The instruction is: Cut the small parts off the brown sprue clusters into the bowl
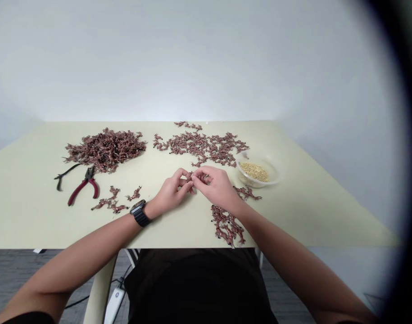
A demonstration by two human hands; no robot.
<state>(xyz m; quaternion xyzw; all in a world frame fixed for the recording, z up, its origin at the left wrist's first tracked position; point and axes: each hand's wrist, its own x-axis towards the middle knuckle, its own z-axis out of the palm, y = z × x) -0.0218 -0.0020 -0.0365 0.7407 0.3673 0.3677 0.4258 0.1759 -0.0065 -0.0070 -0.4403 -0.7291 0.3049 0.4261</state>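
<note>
Along the left edge of a pale yellow-green desk [30, 189], a thin black-handled pair of pliers [65, 174] is lying just beside red-handled steel pliers [85, 189], while a dense heap of small reddish-brown, black-flecked pieces [106, 150] is sitting toward the far left corner, and two loose clusters of the same pieces [109, 200] are lying nearer the front edge. Moving right, a black-strapped wristwatch [139, 213] is circling the left wrist, and the left hand [172, 191] and right hand [215, 186] are meeting at mid-desk, neither clenched nor released, their fingertips both pinching one small reddish-brown piece [191, 177]; the fingers are hiding it, so I cannot tell which way it is pointing or how its long axis is lying. Further right, a looser spread of pieces [201, 146] is reaching toward the far edge, a clear plastic bowl [258, 173] is holding pale grain-like bits, and a straggling cluster [227, 225] is nearing the front edge — by far most pieces are lying in these heaps, with only one in hand.
</note>
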